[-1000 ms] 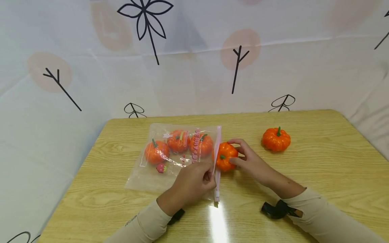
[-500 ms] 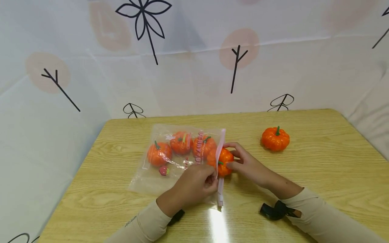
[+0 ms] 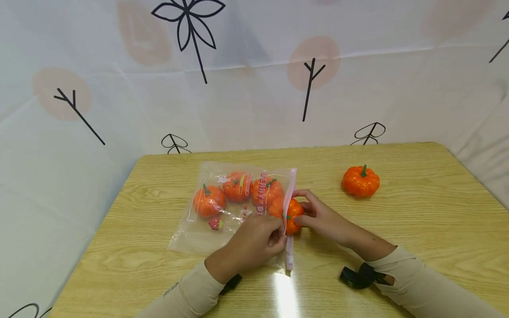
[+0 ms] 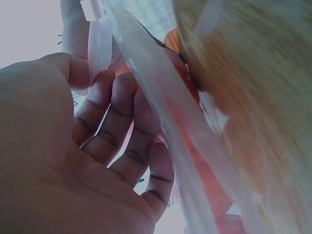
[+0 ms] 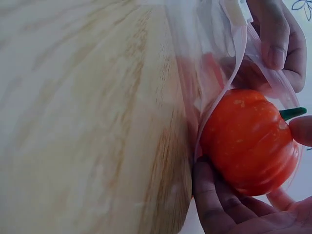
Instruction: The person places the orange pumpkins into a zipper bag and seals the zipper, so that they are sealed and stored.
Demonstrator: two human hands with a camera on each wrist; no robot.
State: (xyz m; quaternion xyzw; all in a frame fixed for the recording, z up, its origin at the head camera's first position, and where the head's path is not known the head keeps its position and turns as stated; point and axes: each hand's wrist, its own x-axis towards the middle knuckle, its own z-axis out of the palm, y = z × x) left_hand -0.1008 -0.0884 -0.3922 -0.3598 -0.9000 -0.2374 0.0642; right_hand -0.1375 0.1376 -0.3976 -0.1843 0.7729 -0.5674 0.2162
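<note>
Right hand [image 3: 322, 216] grips a small orange toy pumpkin [image 3: 292, 214], half inside the mouth of the clear zip bag [image 3: 199, 234]. Left hand [image 3: 254, 245] pinches the bag's pink zipper edge [image 3: 289, 194]. Three pumpkins [image 3: 236, 187] sit inside the bag; another pumpkin [image 3: 361, 181] lies well right of it on the wooden table [image 3: 437, 212].

Head view looks down; wrist views (left perhaps blurred) share bag mouth [image 3: 289, 207].
</note>
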